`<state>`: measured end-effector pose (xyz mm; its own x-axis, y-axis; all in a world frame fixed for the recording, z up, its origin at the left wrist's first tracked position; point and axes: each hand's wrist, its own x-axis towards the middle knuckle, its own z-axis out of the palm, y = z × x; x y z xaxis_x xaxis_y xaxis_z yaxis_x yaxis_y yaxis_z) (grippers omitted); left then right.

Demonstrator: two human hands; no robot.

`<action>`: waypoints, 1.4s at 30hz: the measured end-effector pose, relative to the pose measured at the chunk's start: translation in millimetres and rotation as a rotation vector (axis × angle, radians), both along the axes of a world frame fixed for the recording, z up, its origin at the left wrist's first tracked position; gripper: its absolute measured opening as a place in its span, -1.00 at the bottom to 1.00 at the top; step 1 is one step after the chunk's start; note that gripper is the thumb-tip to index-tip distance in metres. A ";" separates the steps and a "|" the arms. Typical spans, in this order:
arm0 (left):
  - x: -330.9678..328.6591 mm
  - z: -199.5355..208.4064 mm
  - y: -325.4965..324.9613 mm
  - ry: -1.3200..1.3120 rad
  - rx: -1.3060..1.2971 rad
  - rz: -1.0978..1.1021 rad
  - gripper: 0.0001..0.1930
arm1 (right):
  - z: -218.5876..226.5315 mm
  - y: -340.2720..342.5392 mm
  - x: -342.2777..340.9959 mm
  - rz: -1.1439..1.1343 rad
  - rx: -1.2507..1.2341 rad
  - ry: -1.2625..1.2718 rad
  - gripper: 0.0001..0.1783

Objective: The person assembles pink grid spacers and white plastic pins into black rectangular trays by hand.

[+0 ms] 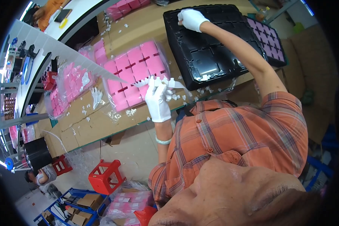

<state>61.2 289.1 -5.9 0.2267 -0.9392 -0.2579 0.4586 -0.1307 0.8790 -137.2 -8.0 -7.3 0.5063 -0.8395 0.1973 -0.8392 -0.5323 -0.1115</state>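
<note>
My left hand (158, 101), in a white glove, pinches a long whitish strip (69, 56) with notched edges. The strip runs up to the left, and its short end curls past my fingers. Beneath it lies a bagged block of pink foam pieces (133, 67) with dark slots. My right hand (193, 20), also gloved, rests at the far left corner of a black plastic tray (207, 56) divided into square sections. Its fingers are bent together, and whatever lies between them is too small to name.
Small white scraps (205, 90) litter the cardboard-covered table (79, 132). More bagged pink foam (73, 81) and an unworn white glove (96, 97) lie left. Another black tray with pink inserts (266, 39) stands at the right. A red stool (106, 176) is on the floor.
</note>
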 end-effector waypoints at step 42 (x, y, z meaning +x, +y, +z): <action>-133.0 16.7 -13.1 0.210 0.151 -0.579 -0.95 | 95.7 258.6 -130.9 0.378 0.408 -0.827 -0.87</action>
<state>-71.8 276.0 10.8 -0.3775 -0.8440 -0.3809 0.4373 -0.5251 0.7301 -268.2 250.6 88.4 0.5877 -0.7337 0.3410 -0.1986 -0.5394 -0.8183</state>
